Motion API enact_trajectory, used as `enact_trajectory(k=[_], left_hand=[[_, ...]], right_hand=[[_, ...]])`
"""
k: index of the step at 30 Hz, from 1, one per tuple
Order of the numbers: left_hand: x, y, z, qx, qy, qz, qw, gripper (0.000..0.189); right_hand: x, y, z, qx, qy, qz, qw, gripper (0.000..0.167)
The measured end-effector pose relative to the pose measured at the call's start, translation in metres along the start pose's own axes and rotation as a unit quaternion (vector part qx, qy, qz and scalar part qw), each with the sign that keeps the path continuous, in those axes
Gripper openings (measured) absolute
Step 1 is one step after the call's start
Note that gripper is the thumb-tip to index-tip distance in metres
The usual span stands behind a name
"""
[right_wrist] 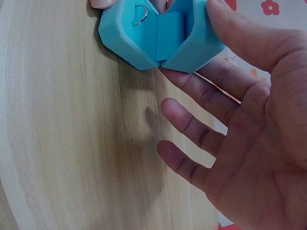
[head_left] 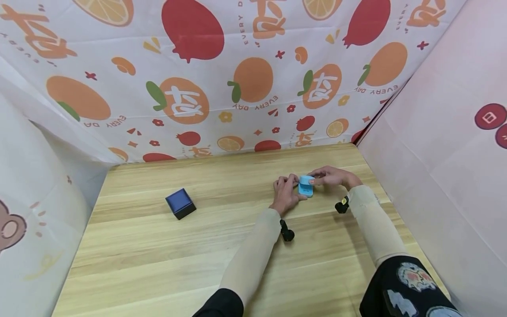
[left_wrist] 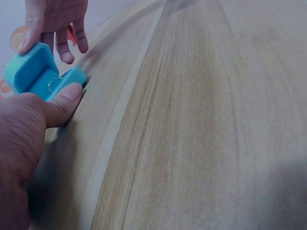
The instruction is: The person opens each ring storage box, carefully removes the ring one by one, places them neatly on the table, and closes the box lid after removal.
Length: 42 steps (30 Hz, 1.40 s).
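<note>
A turquoise ring box [head_left: 305, 190] stands on the table with its lid raised. A thin silvery ring [right_wrist: 146, 14] sits upright in the slot of its padded base. My left hand [head_left: 285, 194] holds the base, with the thumb [left_wrist: 71, 93] on its front edge and the fingers around the far side, mostly hidden in the left wrist view. My right hand [head_left: 332, 177] pinches the lid [right_wrist: 204, 36] between thumb and index finger, close to the hinge. Its other fingers [right_wrist: 184, 120] are spread loosely below, touching nothing.
A closed dark blue box [head_left: 180, 204] with black sides sits on the left part of the wooden table [head_left: 158, 255]. A fruit-print cloth [head_left: 222, 101] hangs along the back edge. Pale curtains [head_left: 443, 132] stand at both sides.
</note>
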<state>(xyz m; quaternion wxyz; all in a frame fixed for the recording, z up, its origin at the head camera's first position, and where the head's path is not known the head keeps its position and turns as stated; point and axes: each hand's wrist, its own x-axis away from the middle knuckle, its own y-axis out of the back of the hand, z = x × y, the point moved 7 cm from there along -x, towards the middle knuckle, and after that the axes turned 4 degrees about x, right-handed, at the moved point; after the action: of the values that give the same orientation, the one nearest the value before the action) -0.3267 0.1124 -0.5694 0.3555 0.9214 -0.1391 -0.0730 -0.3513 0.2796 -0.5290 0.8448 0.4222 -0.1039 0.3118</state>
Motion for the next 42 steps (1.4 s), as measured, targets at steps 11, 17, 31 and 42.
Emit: enact_trajectory(k=[11,17,31,42], left_hand=[[0.000,0.000,0.000,0.002,0.000,-0.003,1.0000,0.058],[0.000,-0.002,0.000,0.010,-0.004,0.000,0.9999,0.058],[-0.002,-0.001,0.004,-0.001,-0.002,0.002,1.0000,0.058],[0.001,0.001,0.002,0.004,-0.009,-0.003,0.9999,0.058]], right_hand=[[-0.002,0.002,-0.008,0.003,-0.018,-0.015,0.9997,0.055],[-0.002,0.003,-0.013,-0.008,-0.034,-0.029,0.9990,0.054],[-0.005,-0.002,-0.020,-0.014,-0.040,-0.032,0.9986,0.069],[-0.011,-0.003,-0.019,-0.043,-0.019,-0.026,0.9986,0.062]])
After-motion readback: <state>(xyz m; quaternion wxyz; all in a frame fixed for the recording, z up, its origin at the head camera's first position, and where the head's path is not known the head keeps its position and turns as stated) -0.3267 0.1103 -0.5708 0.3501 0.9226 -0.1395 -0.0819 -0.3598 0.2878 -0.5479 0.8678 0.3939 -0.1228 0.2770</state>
